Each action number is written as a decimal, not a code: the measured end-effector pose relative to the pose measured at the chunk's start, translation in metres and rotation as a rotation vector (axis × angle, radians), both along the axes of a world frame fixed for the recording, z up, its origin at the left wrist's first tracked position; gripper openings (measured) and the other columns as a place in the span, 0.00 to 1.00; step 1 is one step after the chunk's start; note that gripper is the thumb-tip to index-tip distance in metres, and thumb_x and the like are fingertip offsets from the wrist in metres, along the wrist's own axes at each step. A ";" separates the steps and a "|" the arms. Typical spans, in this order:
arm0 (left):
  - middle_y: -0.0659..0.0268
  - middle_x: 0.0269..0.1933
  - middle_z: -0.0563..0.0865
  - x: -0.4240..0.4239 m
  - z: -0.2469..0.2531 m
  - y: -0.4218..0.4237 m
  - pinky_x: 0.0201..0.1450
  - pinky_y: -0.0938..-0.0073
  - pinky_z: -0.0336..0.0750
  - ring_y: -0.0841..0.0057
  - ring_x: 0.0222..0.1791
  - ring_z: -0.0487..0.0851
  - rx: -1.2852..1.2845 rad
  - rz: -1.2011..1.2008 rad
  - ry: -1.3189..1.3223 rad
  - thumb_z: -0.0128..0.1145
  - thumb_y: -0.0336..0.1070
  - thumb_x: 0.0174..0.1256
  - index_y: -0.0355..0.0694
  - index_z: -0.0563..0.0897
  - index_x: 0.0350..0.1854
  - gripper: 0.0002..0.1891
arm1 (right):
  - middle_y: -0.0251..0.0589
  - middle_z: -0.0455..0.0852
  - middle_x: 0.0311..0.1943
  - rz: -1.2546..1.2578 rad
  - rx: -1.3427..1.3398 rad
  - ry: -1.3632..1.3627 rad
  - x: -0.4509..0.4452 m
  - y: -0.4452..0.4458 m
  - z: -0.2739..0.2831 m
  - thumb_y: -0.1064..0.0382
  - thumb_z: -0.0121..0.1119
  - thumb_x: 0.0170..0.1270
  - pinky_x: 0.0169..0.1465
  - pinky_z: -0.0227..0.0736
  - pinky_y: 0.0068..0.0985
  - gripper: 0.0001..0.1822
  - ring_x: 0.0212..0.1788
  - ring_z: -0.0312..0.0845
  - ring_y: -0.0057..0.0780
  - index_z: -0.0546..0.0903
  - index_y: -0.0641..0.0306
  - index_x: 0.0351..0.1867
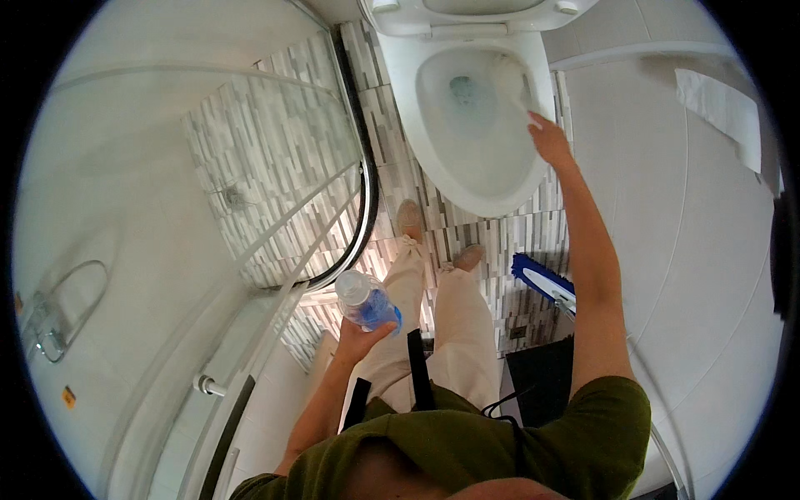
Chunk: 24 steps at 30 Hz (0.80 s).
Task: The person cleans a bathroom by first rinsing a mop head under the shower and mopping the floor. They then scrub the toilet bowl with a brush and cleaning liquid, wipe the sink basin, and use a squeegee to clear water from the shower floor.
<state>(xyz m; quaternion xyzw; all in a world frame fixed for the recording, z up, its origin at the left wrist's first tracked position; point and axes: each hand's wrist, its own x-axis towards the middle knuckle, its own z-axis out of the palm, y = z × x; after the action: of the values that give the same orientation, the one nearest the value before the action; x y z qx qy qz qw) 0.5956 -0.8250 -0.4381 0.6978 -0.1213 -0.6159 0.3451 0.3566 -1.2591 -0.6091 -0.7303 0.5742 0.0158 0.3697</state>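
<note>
My left hand [361,337] grips a clear plastic bottle [356,294] with a white cap and blue on its side, held upright in front of my legs. Stretched out ahead, my right hand [550,139] is at the right rim of a white toilet bowl [419,137]. Its fingers are closed on a pale, blurred object [514,78] that reaches into the bowl along the inner right wall. Whether this is a brush or a sheet of tissue I cannot tell. Water [464,90] lies at the bottom of the bowl. The toilet seat [469,28] is raised.
A curved glass shower enclosure [281,119] with a dark bottom edge [359,125] stands at my left. A blue mop head [540,275] rests on the patterned floor [450,219] beneath my right arm. White paper [722,115] hangs on the right wall [631,187].
</note>
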 end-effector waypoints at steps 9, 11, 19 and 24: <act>0.62 0.55 0.76 -0.014 -0.017 -0.011 0.55 0.70 0.71 0.73 0.52 0.75 0.022 -0.081 -0.013 0.70 0.33 0.45 0.38 0.69 0.56 0.33 | 0.52 0.82 0.41 0.243 0.011 0.373 0.063 0.018 -0.121 0.64 0.45 0.59 0.47 0.74 0.38 0.15 0.44 0.79 0.47 0.76 0.61 0.46; 0.61 0.55 0.76 -0.016 -0.014 0.000 0.55 0.70 0.71 0.73 0.52 0.75 0.051 -0.045 -0.009 0.70 0.32 0.46 0.37 0.69 0.56 0.33 | 0.51 0.82 0.37 0.339 -0.079 0.407 0.069 0.020 -0.060 0.65 0.44 0.61 0.42 0.76 0.38 0.12 0.40 0.80 0.45 0.76 0.61 0.44; 0.61 0.55 0.76 -0.034 -0.004 -0.005 0.55 0.69 0.72 0.73 0.53 0.75 -0.024 -0.050 0.003 0.69 0.30 0.47 0.37 0.69 0.56 0.31 | 0.48 0.82 0.28 0.532 -0.573 0.659 0.003 -0.049 0.132 0.67 0.44 0.61 0.35 0.76 0.36 0.24 0.31 0.81 0.42 0.69 0.47 0.61; 0.60 0.56 0.76 -0.049 -0.004 -0.005 0.55 0.69 0.72 0.72 0.54 0.75 -0.064 -0.081 0.017 0.69 0.30 0.47 0.36 0.68 0.57 0.32 | 0.51 0.82 0.28 0.514 -0.543 0.617 -0.055 -0.085 0.102 0.69 0.44 0.61 0.35 0.76 0.39 0.23 0.30 0.80 0.46 0.69 0.52 0.60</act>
<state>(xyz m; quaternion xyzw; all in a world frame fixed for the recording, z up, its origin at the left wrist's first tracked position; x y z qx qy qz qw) 0.5467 -0.8305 -0.4423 0.6756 -0.1664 -0.6311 0.3429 0.3018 -1.3445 -0.5071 -0.8798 0.4415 0.1719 -0.0379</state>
